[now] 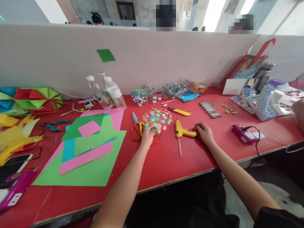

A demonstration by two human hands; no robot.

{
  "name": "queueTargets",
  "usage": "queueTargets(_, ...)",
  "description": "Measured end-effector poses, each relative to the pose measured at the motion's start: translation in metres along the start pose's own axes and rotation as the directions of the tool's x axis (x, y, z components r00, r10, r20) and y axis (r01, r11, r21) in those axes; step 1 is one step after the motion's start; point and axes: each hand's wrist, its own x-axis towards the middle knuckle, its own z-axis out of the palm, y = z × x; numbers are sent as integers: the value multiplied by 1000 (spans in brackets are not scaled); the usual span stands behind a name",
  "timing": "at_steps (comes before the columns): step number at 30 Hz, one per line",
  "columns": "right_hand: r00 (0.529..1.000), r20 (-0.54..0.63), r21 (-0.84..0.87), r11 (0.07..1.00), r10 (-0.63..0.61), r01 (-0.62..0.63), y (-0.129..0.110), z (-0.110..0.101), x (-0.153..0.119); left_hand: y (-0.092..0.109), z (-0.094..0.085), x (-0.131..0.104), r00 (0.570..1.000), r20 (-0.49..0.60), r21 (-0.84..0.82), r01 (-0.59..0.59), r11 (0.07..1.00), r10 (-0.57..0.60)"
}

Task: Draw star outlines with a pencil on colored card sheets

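My left hand [148, 136] has its fingers closed at the near end of a clear plastic piece covered with colourful star stickers [158, 117], which looks like part of a bottle and lies on the table. Just left of that hand are scissors [136, 126] with red and yellow handles. My right hand [205, 133] rests on the table with curled fingers, beside the handle end of a yellow glue gun [182, 130]. A glue stick [180, 147] sticks out of the gun. The dark cord passes by this hand; whether the fingers grip it is hidden.
Coloured paper sheets [95, 164] spread over the left side. Behind stand clear bottles [116, 91], more star-covered pieces [142, 96] and a yellow cutter knife [181, 112]. A purple power strip [244, 134] lies right. A white partition [142, 53] closes off the back; a person's arm shows far right.
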Motion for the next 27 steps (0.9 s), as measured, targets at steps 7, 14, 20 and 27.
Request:
queueTargets(7, 1000, 9, -52, 999, 8, -7, -10, -4, -4, -1, 2, -8, 1000, -23, 109, 5, 994, -2)
queueTargets(14, 1000, -4, -66, 998, -8, 8, -12, -1, -5, 8, -3, -19, 997, 30, 255, -76, 964, 71)
queueTargets(20, 995, 54, -23, 996, -86, 87, -17, 0, -20, 4, -8, -22, 998, 13, 311, -69, 948, 68)
queueTargets(27, 917, 213, -23, 936, -338, 351, -50, -14, -5, 16, 1, -30, 997, -17, 315, -65, 947, 74)
